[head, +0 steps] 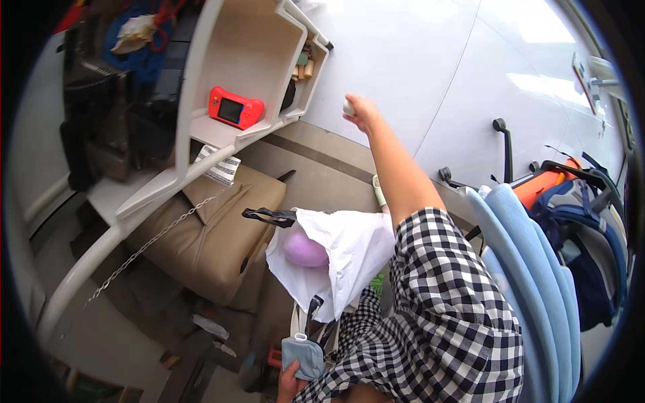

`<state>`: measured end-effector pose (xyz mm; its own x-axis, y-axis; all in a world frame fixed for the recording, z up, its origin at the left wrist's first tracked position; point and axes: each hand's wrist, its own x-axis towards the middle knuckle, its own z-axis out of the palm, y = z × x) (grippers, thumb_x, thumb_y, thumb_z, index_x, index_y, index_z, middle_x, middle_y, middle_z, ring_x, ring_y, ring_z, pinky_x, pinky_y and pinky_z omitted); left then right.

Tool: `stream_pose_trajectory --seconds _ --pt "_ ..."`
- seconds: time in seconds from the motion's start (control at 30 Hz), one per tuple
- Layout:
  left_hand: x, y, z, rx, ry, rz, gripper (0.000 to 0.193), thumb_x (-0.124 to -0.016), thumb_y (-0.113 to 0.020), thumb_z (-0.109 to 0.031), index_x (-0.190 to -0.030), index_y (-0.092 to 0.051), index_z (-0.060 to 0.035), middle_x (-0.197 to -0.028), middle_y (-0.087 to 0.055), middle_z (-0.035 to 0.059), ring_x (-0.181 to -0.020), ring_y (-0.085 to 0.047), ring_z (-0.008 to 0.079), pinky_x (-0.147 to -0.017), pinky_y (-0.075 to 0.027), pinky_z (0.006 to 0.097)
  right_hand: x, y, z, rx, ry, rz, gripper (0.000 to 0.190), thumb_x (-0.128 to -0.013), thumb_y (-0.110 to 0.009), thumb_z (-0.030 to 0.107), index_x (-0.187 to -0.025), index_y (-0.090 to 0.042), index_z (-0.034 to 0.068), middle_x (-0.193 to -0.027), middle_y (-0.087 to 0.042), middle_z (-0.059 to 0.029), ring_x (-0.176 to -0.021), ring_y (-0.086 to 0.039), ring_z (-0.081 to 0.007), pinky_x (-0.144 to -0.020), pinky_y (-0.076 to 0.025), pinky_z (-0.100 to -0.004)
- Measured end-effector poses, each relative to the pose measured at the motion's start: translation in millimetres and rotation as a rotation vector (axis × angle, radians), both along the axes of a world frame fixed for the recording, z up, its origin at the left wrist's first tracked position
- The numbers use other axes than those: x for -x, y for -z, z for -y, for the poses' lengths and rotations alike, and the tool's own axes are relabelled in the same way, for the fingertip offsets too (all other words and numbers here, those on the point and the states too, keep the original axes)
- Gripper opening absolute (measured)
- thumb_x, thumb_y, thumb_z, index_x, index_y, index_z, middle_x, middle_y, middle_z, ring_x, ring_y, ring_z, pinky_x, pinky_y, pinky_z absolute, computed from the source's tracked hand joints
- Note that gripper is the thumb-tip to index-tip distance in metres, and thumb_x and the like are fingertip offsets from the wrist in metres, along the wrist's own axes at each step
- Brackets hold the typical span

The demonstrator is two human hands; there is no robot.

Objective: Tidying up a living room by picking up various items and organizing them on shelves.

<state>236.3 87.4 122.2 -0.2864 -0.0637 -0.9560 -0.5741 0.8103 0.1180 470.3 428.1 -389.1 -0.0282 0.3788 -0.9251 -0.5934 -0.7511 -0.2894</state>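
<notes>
My right arm reaches out to the far side, beside a white floor-standing wall or panel. In my right hand [364,114] is a small, whitish, rounded object [348,108], mostly hidden by the fingers. Low in the view, my left hand [291,384] grips a small grey-blue zippered pouch [303,356], which has a white ring at its top. A white bag [352,242] with black handles [269,216] hangs open in front of me, above the pouch. Inside it lies a round purple object [305,250].
At left, a cream shelf unit [242,60] holds a red handheld game console [235,108]. Under it are a tan cushioned seat [227,231], a striped cloth item [217,163] and a hanging chain [161,234]. Blue padded chair [529,272] and backpack [579,237] stand at right.
</notes>
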Motion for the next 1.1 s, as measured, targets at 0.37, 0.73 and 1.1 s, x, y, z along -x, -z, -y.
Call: stream_pose_trajectory --seconds 0.37,0.73,1.1 --pt "-24.5 12.4 -26.7 -0.086 0.005 -0.016 0.049 -0.081 -0.052 -0.013 -0.126 -0.036 0.0000 -0.119 -0.049 0.0138 -0.111 -0.048 0.0265 -0.097 -0.036 0.0405 16.4 -32.4 -43.7 -0.067 0.055 -0.154 0.030 -0.089 -0.045 0.032 -0.103 -0.052 0.006 -0.085 -0.058 -0.0100 -0.066 -0.061 -0.0188 -0.051 -0.053 -0.0253" --pt "-38.9 0.4 -12.9 -0.158 0.038 0.041 0.041 -0.080 -0.056 -0.011 -0.117 -0.045 0.0022 -0.109 -0.055 0.0120 -0.101 -0.054 0.0220 -0.089 -0.043 0.0354 -35.4 -109.8 16.6 -0.165 -0.037 -0.173 0.033 -0.087 -0.052 0.024 -0.115 -0.045 0.008 -0.094 -0.053 -0.0074 -0.077 -0.058 -0.0186 -0.065 -0.052 -0.0297" --pt "-41.0 -10.5 -8.2 -0.148 0.018 0.048 0.034 -0.080 -0.059 -0.010 -0.110 -0.051 0.0035 -0.101 -0.058 0.0105 -0.092 -0.057 0.0192 -0.082 -0.047 0.0316 -23.9 -246.6 -21.2 -0.403 -0.059 -0.556 0.040 -0.087 -0.052 0.014 -0.124 -0.040 0.006 -0.100 -0.055 -0.0095 -0.085 -0.060 -0.0215 -0.075 -0.052 -0.0288"
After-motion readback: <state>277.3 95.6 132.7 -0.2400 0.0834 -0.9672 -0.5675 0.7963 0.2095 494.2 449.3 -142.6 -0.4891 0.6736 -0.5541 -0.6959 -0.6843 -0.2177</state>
